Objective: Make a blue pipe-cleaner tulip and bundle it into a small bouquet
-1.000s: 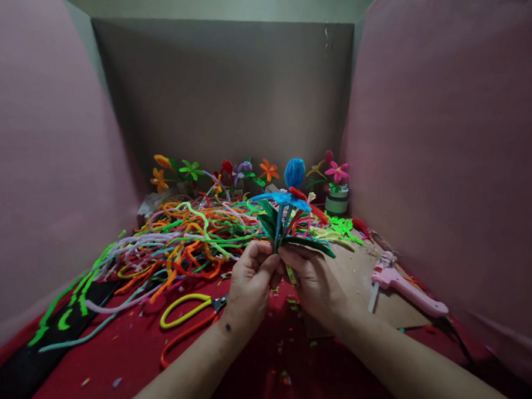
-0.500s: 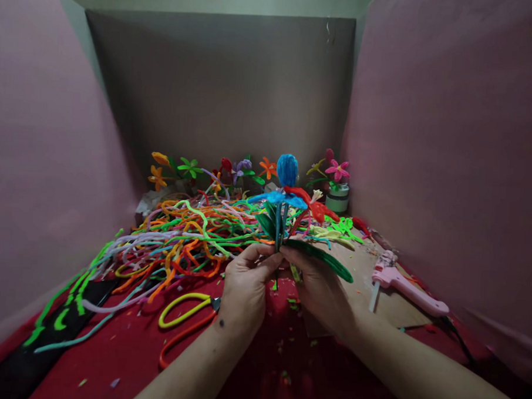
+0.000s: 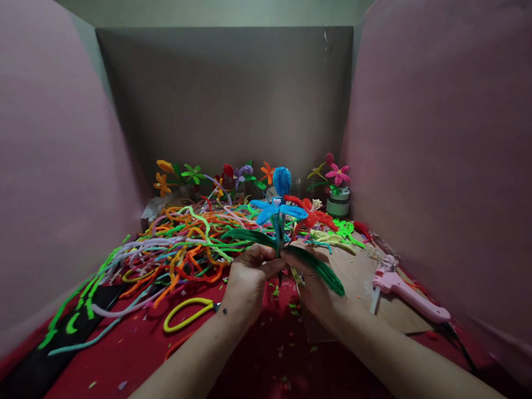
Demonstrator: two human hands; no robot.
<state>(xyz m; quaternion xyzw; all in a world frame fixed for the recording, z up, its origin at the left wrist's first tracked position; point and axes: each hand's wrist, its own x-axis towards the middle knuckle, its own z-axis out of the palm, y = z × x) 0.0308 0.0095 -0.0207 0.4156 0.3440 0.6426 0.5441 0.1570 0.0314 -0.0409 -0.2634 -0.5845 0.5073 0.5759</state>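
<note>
My left hand (image 3: 249, 281) pinches the stems of a blue pipe-cleaner flower (image 3: 278, 212) between thumb and fingers. On the same bunch a rounded blue bud (image 3: 282, 181) stands above the open petals. My right hand (image 3: 317, 284) closes on the lower stems from the other side, its fingertips partly hidden. One long dark green leaf (image 3: 249, 235) spreads left over my left hand; another green leaf (image 3: 322, 269) slopes down across the back of my right hand. A red flower (image 3: 316, 216) with a pale centre shows just right of the blue one, its stem running down towards my hands.
Tangled coloured pipe cleaners (image 3: 180, 237) cover the back left. Yellow-handled pliers or cutters (image 3: 188, 315) lie beside my left forearm. A pink glue gun (image 3: 414, 294) rests on a brown board (image 3: 360, 274) at right. Finished flowers (image 3: 337, 174) stand along the back; walls enclose three sides.
The left green leaf, upright against the stems before, now bends out to the left. The blue flower's petals have tilted to face me more. My view has shifted slightly.
</note>
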